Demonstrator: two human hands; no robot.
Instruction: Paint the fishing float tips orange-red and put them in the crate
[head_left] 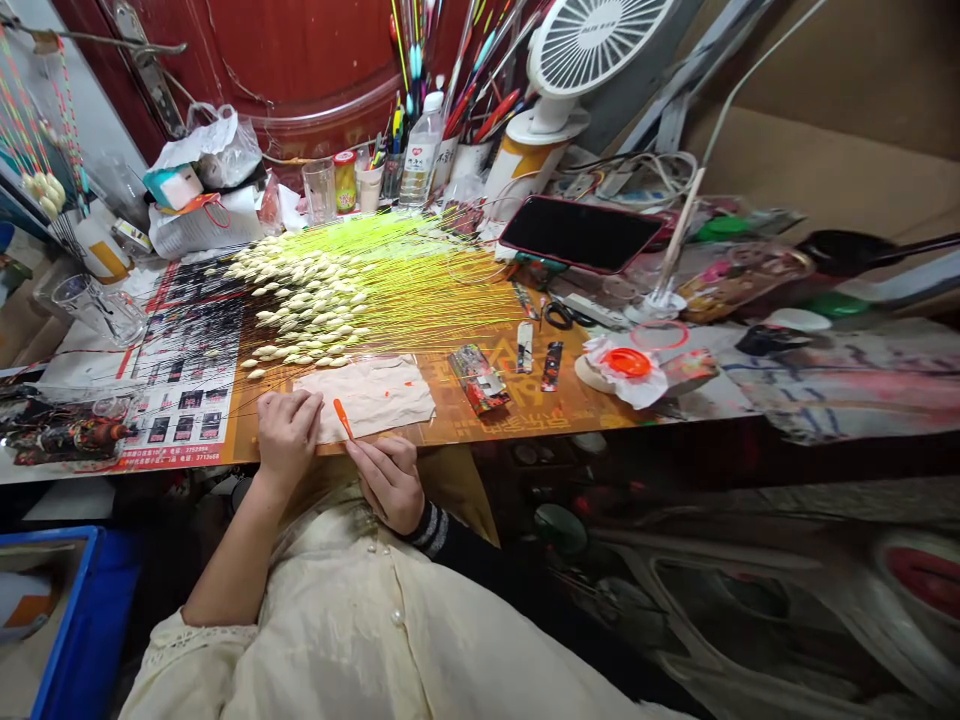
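Your right hand (390, 484) pinched one slim orange rod (343, 418) between thumb and forefinger, a firm hold at its lower end. The rod lay tilted, its long axis running from your fingertips up and to the left, its free end pointing away from you. It sat just above the near edge of the table and over the left part of a pale cloth (364, 398) marked with orange smears; I could not tell whether it touched the cloth.

Your left hand (289, 437) rested at the table's near edge, just left of the cloth, fingers curled downward. I could not tell whether it held anything under the fingers.

Beyond the cloth lay one large batch of fishing floats (315, 295), too many to count, their white bodies bunched at the left and their yellow-green stems running in parallel toward the upper right.

To the right of the cloth lay three printed packets: one wide (478, 378) and two narrow (524, 346) (552, 365). Further right sat one orange-filled dish (626, 363) on white tissue. One black-screened phone (581, 233) lay beyond them, near one white desk fan (592, 60).
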